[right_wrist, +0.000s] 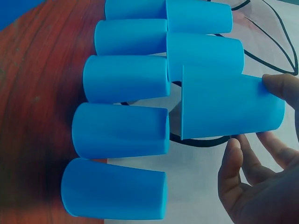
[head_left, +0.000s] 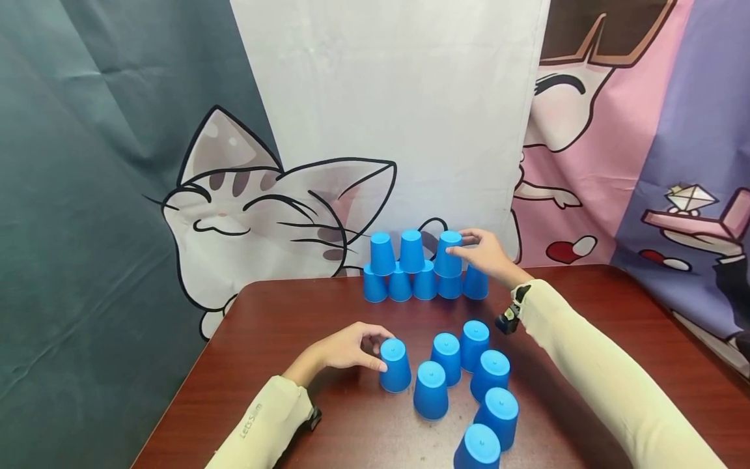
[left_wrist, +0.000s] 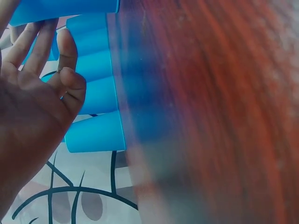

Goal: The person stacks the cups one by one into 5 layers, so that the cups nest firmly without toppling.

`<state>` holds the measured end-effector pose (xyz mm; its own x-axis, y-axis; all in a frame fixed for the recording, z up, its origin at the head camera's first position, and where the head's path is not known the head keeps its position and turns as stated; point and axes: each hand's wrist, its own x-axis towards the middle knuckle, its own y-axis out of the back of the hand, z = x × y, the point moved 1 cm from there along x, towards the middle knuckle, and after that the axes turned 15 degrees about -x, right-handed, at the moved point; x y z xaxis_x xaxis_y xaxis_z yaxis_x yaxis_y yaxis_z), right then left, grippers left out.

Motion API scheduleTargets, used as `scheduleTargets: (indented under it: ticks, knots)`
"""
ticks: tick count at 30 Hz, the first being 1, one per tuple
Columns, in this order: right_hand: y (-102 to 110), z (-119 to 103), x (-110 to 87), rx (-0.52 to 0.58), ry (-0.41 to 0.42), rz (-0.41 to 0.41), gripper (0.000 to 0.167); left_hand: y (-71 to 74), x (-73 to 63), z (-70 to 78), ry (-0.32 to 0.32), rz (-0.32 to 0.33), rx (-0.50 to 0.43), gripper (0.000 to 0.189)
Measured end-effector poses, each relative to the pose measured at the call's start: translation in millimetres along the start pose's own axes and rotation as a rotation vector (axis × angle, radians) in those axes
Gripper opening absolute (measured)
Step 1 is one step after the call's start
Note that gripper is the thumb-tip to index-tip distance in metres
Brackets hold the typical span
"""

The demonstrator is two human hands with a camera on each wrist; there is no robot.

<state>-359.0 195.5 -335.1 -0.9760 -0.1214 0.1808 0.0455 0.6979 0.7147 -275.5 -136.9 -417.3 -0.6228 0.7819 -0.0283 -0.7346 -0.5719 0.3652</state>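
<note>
Up at the back of the table, my right hand [head_left: 486,256] pinches an upside-down blue cup [right_wrist: 229,102] between thumb and fingers. That cup is just above the bottom row of blue cups [right_wrist: 121,130], with a small gap below its rim in the right wrist view. Two upside-down cups [head_left: 411,252] stand on the bottom row to its left. Nearer the front, my left hand [head_left: 351,346] has its thumb and fingers about another upside-down blue cup [head_left: 395,368] standing on the table. In the left wrist view, only part of this cup [left_wrist: 65,10] shows at the top edge.
Several more upside-down blue cups stand between the arms, among them a middle one [head_left: 431,392] and a front one [head_left: 479,448]. The reddish-brown table [head_left: 281,306] ends just behind the stack. A printed cartoon cloth [head_left: 387,85] hangs behind it.
</note>
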Motion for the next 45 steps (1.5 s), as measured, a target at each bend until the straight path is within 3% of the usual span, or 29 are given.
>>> scheduleTargets:
  ticks: [16, 45]
  knots:
    - [-7, -3, 21.9, 0.008, -0.034, 0.003, 0.060, 0.2, 1.9, -1.4, 0.025, 0.002, -0.008, 0.045]
    - [-16, 6, 29.6, 0.004, 0.004, -0.002, 0.058, 0.6, 2.0, -0.9, 0.034, -0.001, -0.002, 0.045]
